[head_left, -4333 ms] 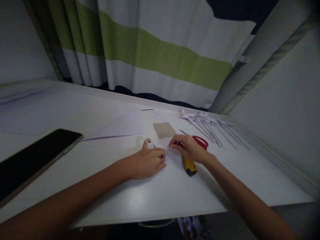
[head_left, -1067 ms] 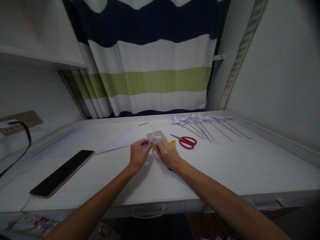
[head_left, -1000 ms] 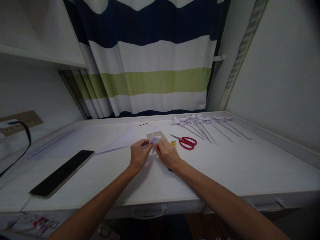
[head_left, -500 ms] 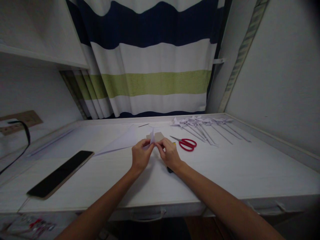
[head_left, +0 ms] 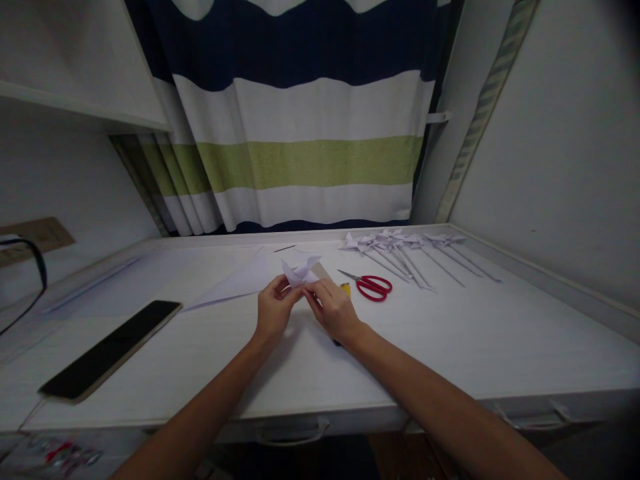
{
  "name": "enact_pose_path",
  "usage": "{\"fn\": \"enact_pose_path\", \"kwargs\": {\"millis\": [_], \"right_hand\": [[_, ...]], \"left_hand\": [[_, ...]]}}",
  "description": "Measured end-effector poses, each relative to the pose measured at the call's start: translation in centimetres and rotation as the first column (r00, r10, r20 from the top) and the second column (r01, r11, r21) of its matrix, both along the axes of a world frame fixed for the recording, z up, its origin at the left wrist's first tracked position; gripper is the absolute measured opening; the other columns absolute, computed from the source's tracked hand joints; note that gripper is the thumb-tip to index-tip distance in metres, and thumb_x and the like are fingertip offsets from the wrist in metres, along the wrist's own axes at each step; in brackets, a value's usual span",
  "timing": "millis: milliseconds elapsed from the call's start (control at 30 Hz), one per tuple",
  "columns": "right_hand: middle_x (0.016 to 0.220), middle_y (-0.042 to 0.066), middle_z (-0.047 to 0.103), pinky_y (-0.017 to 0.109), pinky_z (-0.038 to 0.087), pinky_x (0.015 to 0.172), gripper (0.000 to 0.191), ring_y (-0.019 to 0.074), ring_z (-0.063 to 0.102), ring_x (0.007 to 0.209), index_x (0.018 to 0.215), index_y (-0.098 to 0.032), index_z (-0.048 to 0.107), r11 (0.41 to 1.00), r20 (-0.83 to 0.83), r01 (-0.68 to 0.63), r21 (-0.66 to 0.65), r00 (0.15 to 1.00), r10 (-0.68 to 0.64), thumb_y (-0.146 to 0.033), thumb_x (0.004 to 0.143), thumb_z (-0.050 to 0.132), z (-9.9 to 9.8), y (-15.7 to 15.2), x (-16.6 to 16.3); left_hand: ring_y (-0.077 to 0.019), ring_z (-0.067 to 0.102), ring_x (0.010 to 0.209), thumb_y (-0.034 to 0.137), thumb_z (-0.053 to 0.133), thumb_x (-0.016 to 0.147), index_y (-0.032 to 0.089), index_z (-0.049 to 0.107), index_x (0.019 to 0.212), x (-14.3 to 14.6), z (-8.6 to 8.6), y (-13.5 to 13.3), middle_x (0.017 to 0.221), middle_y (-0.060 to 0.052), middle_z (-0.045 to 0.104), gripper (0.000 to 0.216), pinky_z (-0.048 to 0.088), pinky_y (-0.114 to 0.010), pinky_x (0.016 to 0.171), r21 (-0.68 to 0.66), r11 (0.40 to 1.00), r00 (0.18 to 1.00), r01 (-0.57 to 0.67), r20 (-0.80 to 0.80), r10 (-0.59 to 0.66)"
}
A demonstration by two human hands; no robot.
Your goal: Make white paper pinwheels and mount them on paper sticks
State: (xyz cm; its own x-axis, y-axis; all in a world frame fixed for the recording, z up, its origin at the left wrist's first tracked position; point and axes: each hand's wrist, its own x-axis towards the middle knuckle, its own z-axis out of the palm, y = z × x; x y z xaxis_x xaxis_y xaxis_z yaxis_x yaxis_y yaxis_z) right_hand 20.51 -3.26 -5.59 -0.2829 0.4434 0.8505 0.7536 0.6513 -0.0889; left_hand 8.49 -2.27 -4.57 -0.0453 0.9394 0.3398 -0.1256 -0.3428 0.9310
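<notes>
Above the desk, a white paper pinwheel (head_left: pixel 301 271) with its points turned up is pinched by both hands. My left hand (head_left: pixel 274 312) has its thumb and fingers closed on the lower left of the paper. Close beside it, my right hand (head_left: pixel 335 310) pinches the lower right edge, fingertips nearly meeting the left ones. Behind the paper a beige card (head_left: pixel 321 270) shows in part. A yellow and black object (head_left: pixel 346 289) lies mostly hidden under my right hand. Red-handled scissors (head_left: pixel 373 287) rest just to the right of that hand.
Several paper pinwheels on sticks (head_left: pixel 400 240) lie at the back right. White paper sheets (head_left: pixel 230 283) spread at the left, with a dark phone (head_left: pixel 113 350) in front of them. A thin dark stick (head_left: pixel 285 249) lies near the back edge. A striped curtain (head_left: pixel 300 163) hangs behind.
The paper has turned from a narrow edge-on view to show its spread points. Both hands have shifted slightly left, and the view has moved a little.
</notes>
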Motion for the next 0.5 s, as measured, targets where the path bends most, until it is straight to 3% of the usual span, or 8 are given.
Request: {"fn": "enact_pose_path", "kwargs": {"millis": [233,500], "right_hand": [[0.06,0.004,0.054,0.022,0.04,0.057,0.019,0.0117,0.05,0.058,0.068,-0.015,0.051,0.999,-0.005,0.026,0.024,1.0,-0.025,-0.017,0.083,0.04,-0.1,-0.1,-0.35],[0.058,0.003,0.052,0.021,0.04,0.052,0.015,0.0106,0.051,0.053,0.071,-0.014,0.05,0.999,-0.069,-0.042,0.011,0.997,0.043,-0.017,0.082,0.04,-0.36,-0.39,-0.47]], "left_hand": [[-0.0182,0.061,0.079,0.022,0.067,0.058,0.011,0.061,0.084,-0.23,-0.41,-0.23,0.087,-0.007,0.065,0.029,0.049,-0.029,0.073,-0.016,1.0,0.999,0.009,0.041,-0.009],[-0.0185,0.061,0.078,0.025,0.065,0.062,0.014,0.063,0.083,-0.46,-0.86,-0.7,0.084,-0.004,0.066,0.024,0.049,-0.027,0.073,0.119,0.987,0.987,-0.104,-0.109,0.117]]}}
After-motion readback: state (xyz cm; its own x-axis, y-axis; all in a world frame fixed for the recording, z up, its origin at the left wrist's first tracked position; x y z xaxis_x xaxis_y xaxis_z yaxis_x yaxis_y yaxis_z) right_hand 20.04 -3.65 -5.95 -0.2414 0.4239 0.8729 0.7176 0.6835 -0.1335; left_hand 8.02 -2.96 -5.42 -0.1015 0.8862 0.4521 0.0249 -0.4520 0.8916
